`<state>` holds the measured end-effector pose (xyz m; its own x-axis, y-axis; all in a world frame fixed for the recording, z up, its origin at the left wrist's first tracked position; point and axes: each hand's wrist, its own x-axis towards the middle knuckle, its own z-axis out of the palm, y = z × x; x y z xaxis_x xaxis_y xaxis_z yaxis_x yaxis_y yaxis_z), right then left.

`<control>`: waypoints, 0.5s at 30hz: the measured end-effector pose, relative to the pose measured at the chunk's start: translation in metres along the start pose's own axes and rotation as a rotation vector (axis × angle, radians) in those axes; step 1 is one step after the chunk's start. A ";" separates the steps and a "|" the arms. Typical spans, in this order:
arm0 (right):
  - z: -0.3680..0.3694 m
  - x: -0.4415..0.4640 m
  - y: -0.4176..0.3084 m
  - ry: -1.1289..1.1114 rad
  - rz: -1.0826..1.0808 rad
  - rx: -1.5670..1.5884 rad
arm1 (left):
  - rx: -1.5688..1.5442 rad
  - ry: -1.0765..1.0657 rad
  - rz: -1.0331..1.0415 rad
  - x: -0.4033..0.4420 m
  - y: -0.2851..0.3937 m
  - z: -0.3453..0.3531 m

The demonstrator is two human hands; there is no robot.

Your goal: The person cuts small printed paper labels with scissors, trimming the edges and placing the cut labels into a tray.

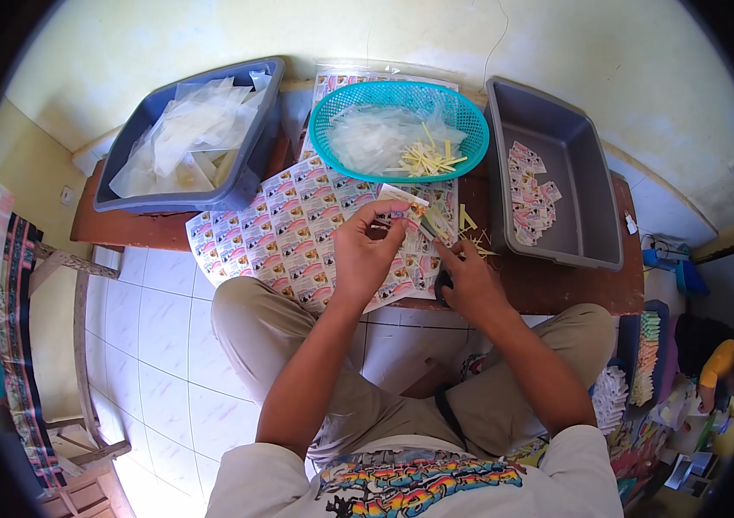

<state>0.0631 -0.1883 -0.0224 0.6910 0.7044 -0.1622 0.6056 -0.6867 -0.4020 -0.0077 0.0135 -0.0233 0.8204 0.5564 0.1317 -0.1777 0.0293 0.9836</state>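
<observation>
My left hand (373, 248) pinches a small printed paper piece (402, 197) above the printed sheets. Close on its right, my right hand (470, 283) has its fingers wrapped round scissors (443, 278), whose dark handle shows below the fingers. The blades point up and left toward the paper. Large printed sheets (285, 224) with repeated labels lie under and left of both hands. Several yellow strips (467, 221) rest on the brown table beside my right hand.
A turquoise basket (330, 161) with clear plastic and yellow strips stands behind the hands. At left is a grey-blue bin (237, 194) of plastic bags; at right, a grey bin (587, 186) with cut labels (531, 194). Another person (716, 363) is at the far right.
</observation>
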 end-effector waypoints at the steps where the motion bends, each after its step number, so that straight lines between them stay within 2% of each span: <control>1: -0.001 0.000 -0.001 0.000 0.000 0.000 | -0.001 0.001 0.004 0.000 0.000 -0.001; 15: 0.001 0.001 -0.013 -0.002 -0.018 -0.168 | 0.096 -0.040 0.019 -0.004 0.007 -0.002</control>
<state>0.0559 -0.1784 -0.0186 0.6786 0.7172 -0.1585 0.6756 -0.6942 -0.2484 -0.0135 0.0131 -0.0174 0.8388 0.5224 0.1529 -0.1416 -0.0618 0.9880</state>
